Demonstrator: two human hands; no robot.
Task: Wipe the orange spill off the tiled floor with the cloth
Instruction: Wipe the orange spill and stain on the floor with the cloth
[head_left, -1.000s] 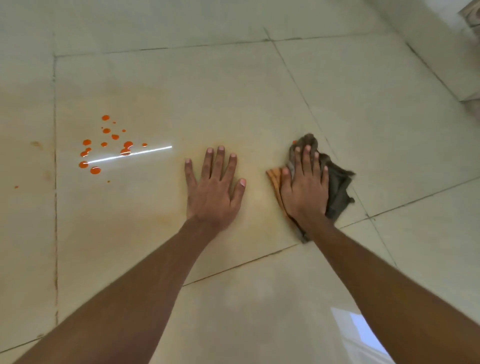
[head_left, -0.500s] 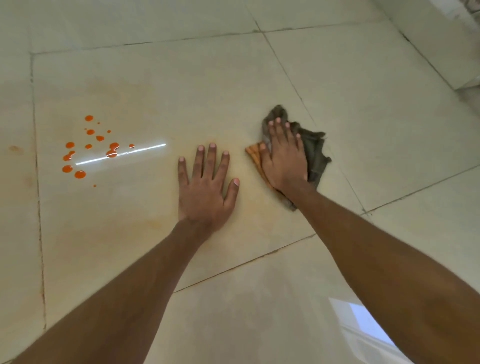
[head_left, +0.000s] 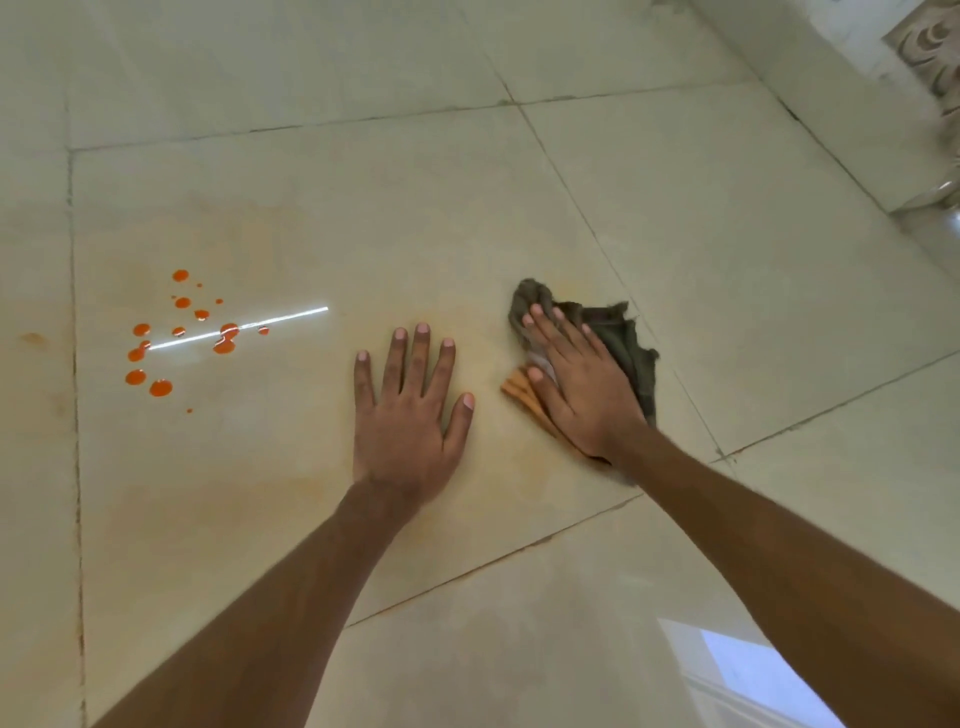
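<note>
The orange spill (head_left: 179, 335) is lying on the tiled floor (head_left: 675, 218) at the far left of the scene, on the same large tile where both hands are resting. Going from the biggest thing to the smallest: the floor is filling the whole view, pale and glossy, with a faint orange haze showing over the middle tile (I am judging this to be a thin smear, but I cannot be sure). The left hand (head_left: 402, 415) is pressing flat on the bare tile in the middle, its fingers spread open and holding nothing; it seems to be carrying the person's weight. The right hand (head_left: 576, 389) is lying flat on the cloth (head_left: 623, 343), to the right, fingers stretched out and pushing the cloth down on the floor rather than closing around it. The cloth is dark grey, with an orange edge showing near the thumb. The droplets are sitting round and wet, well apart from the cloth, with the left hand between them. So the main wiping is not yet done: the drops are looking untouched, and the cloth is needing to travel left, past the left hand.
</note>
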